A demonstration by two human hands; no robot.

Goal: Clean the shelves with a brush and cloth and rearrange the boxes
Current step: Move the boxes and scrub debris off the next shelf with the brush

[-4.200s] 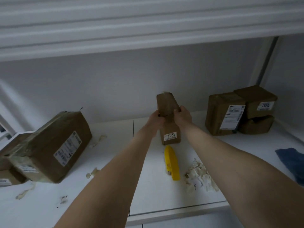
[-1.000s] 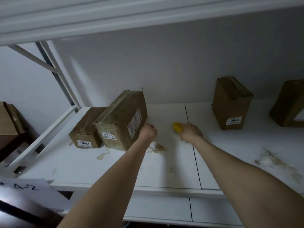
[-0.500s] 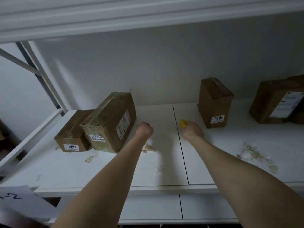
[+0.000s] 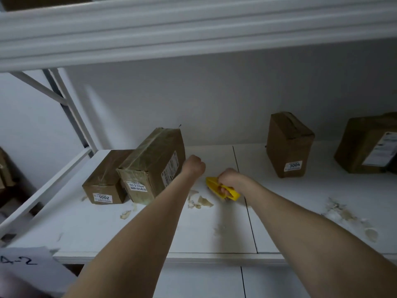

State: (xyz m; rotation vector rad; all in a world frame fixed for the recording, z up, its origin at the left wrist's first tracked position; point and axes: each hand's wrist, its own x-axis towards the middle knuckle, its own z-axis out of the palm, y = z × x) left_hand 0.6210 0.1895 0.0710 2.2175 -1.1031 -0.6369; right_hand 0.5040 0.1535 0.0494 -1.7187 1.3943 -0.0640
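My right hand (image 4: 229,178) grips a yellow brush (image 4: 221,188) low over the white shelf (image 4: 150,229), near its middle seam. Paper scraps (image 4: 199,202) lie just in front of the brush. My left hand (image 4: 194,165) is curled into a fist holding nothing, right beside the large taped box (image 4: 150,164). That box leans on the small box marked 1002 (image 4: 105,179). The upright box marked 3004 (image 4: 287,145) stands to the right, at the back of the shelf.
More scraps (image 4: 348,216) are scattered at the front right. Another brown box with a shipping label (image 4: 367,145) sits at the far right. The upper shelf edge (image 4: 193,33) hangs overhead. The frame post (image 4: 68,110) and a paper tag (image 4: 23,261) are at left.
My right hand has drawn the brush toward the shelf front and left, near the scraps. My left fist stays by the large box. Earlier both hands held box 3004 upright.
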